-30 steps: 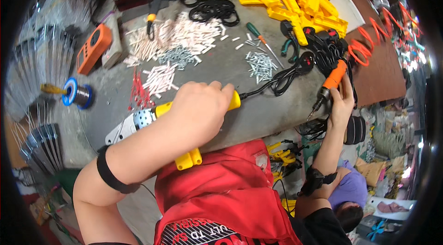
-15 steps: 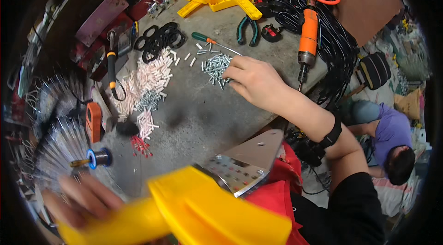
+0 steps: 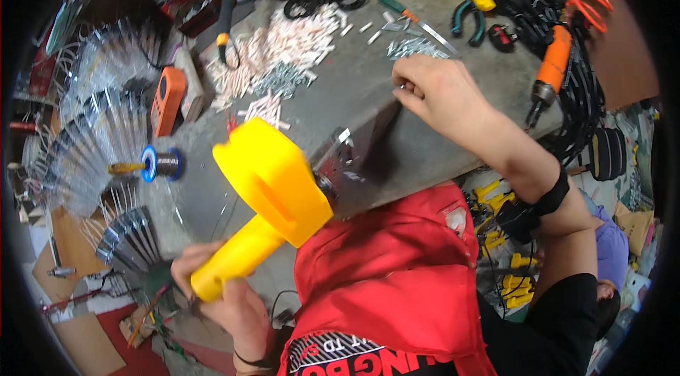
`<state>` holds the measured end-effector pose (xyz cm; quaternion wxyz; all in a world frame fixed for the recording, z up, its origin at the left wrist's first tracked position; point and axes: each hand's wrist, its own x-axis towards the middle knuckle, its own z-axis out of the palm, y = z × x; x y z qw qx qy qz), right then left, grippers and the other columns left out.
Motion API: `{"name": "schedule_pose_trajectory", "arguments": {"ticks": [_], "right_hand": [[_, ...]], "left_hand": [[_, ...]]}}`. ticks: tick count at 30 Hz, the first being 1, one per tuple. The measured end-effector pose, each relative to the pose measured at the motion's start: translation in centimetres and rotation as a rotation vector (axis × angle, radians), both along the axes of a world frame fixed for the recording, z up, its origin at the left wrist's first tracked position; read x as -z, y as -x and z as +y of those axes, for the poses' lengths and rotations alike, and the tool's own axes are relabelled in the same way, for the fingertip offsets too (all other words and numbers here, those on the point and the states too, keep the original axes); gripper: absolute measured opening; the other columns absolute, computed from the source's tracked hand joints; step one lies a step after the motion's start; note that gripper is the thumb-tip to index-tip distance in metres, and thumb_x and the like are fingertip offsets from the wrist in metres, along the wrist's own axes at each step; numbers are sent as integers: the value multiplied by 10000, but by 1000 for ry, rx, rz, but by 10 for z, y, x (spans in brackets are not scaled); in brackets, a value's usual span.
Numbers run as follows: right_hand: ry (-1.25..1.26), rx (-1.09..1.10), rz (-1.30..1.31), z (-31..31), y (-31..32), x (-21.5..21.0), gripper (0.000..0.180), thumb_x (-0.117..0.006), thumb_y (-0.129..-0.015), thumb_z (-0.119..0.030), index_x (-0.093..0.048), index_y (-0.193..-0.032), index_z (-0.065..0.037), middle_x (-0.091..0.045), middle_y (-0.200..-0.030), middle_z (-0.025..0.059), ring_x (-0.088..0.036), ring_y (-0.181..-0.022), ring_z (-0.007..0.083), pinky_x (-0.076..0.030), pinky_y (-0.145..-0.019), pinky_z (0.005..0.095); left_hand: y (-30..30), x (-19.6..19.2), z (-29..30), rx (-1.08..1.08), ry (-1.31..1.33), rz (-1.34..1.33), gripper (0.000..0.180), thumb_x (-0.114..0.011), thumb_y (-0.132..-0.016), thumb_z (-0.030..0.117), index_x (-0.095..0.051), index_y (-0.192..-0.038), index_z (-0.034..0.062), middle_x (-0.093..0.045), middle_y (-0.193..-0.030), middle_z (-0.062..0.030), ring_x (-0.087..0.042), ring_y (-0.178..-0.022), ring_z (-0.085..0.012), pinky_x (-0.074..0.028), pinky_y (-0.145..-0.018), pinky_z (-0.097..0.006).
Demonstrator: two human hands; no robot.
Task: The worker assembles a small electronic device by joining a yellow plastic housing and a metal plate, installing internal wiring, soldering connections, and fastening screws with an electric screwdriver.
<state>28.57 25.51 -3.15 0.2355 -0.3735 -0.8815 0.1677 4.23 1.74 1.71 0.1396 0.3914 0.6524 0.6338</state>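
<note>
The right hand [image 3: 443, 93] hides whatever its fingertips pinch.

We wear a red vest [image 3: 386, 284] over a black top, its black sleeve [image 3: 563, 316] showing at the right. White lettering runs across a black band low on our chest. A black wristband [image 3: 549, 199] circles our right wrist, and a thin black band [image 3: 251, 360] our left. Both hands, left [image 3: 227, 298] and right [image 3: 443, 93], are bare.

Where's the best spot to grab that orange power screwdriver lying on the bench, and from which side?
Grip the orange power screwdriver around its orange barrel, probably from the bench's near edge: the bit end points that way, and black cables crowd its far side.
</note>
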Motion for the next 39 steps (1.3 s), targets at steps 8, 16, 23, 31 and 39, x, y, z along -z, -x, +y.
{"name": "schedule_pose_trajectory", "arguments": {"ticks": [8, 16, 23, 31, 39], "right_hand": [[-151, -74, -245, 4, 10, -14, 119, -539, -798, -29, -545, -914, -3, -628, -827, 198, -627, -826, 402, -497, -732, 479], [-100, 0, -253, -4, 2, -24, 143, -588, -781, -27, -542, -913, 5, -619, -819, 216, -599, -828, 421, -464, -725, 480], [-119, 45, -234, -3, 5, -27, 159, -591, -772, -28, -571, -925, 7, -609, -772, 194, -625, -747, 358, -488, -690, 425], [679, -98, 304, -72, 28, -44, 132, -641, -786, 69, -614, -902, 10, -582, -737, 30, -565, -648, 77, -457, -594, 220], [237, -264, -41, -62, 22, -45, 114, -645, -777, -6, -592, -877, -16, -567, -768, 144, -593, -702, 336, -464, -598, 396]], "left_hand": [[17, 39, -25, -17, 293, -672, 381, -626, -931, 393, -496, -1074, 65, -605, -963, -64, -628, -873, -168, -518, -681, -294], [38, 32, -25, 276, 697, -739, 707, -306, -984, 616, -577, -1161, -13, -674, -781, -118, -677, -679, -207, -481, -562, -261], [60, 24, -25, 843, 955, -826, 468, -551, -965, 388, -651, -974, -69, -713, -830, -161, -705, -736, -217, -536, -624, -276], [7, -18, 41, 676, 276, 620, 496, -829, -668, 140, -634, -1104, 6, -684, -963, -138, -646, -966, -321, -499, -825, -379], [-19, 16, 75, 565, 248, 782, 934, -926, -515, 208, -461, -1304, 27, -667, -1032, -119, -554, -1098, -338, -406, -986, -446]]}}
